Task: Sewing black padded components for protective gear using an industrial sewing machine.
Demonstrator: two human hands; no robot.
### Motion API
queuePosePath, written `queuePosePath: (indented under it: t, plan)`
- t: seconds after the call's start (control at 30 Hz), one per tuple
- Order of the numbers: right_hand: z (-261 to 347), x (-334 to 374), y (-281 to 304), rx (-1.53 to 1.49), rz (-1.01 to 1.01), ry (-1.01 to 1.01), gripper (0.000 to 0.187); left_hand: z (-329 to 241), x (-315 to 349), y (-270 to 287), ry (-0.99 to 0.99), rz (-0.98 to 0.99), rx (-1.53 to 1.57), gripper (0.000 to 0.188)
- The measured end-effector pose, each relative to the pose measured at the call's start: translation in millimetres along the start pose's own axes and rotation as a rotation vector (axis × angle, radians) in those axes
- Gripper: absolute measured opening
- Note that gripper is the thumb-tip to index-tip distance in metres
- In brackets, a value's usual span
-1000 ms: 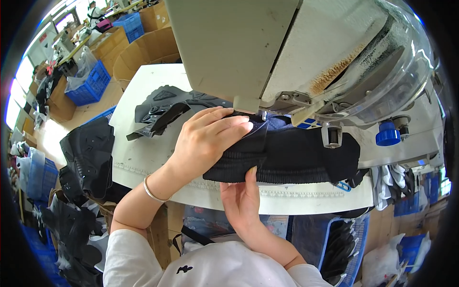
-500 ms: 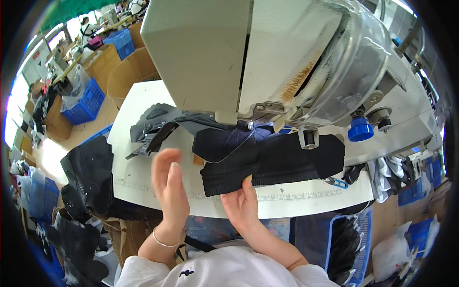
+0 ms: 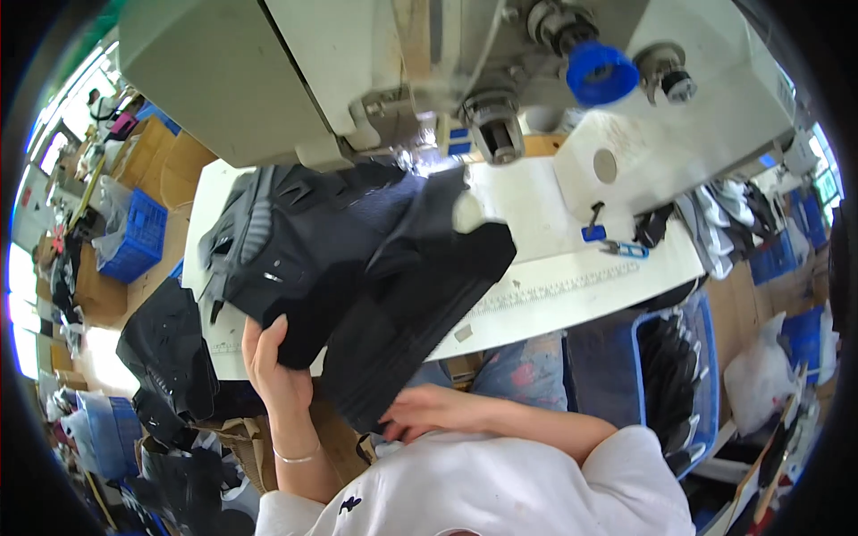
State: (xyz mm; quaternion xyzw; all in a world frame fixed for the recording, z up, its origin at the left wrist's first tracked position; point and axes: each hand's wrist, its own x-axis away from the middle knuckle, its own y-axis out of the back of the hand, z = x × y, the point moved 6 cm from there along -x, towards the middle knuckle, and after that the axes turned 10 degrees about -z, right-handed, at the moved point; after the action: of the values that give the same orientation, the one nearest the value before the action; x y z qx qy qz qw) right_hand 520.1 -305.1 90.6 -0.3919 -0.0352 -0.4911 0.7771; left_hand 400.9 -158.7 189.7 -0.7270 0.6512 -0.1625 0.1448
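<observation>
A black fabric piece (image 3: 326, 241) with grey ribbed panels spreads over the left and middle of the white table under the sewing machine head (image 3: 357, 89). From it a long black strip with a gathered edge (image 3: 393, 344) slants down past the table's front edge toward my body. My left hand (image 3: 279, 371) pinches the piece's lower left edge, thumb against the cloth. My right hand (image 3: 429, 411) is closed at the strip's lower end, close to my shirt; its fingertips are partly hidden. The piece's far edge lies close to the lit needle area, where the needle cannot be made out.
The white table (image 3: 500, 313) carries a printed ruler strip and small blue-handled thread snips (image 3: 624, 249). Black pieces (image 3: 165, 348) hang at its left edge. A blue basket (image 3: 706, 357) of dark pieces stands at the right, with grey and white pieces (image 3: 715, 228) beyond. Blue knobs jut from the machine.
The fabric has come out from under the machine head, swinging left and toward me. My left hand, empty before, now grips its edge. My right hand has drawn the strip's end nearer my body.
</observation>
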Motion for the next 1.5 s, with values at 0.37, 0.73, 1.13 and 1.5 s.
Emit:
queuePosePath:
  t: [0.37,0.73,1.13,1.5]
  plan:
    - [83,257,242,1.557,-2.004,0.638,0.026,26,37,25,0.039,-0.025,0.203,0.037]
    - [92,215,133,0.793,-1.826,1.213,0.026,26,58,38,0.021,0.020,0.313,0.044]
    - [110,86,-22,1.272,-1.182,1.164,0.044,27,76,39,0.193,0.033,0.423,0.050]
    - [79,53,36,0.650,-1.165,0.885,0.035,32,70,52,-0.512,-0.187,-0.618,0.086]
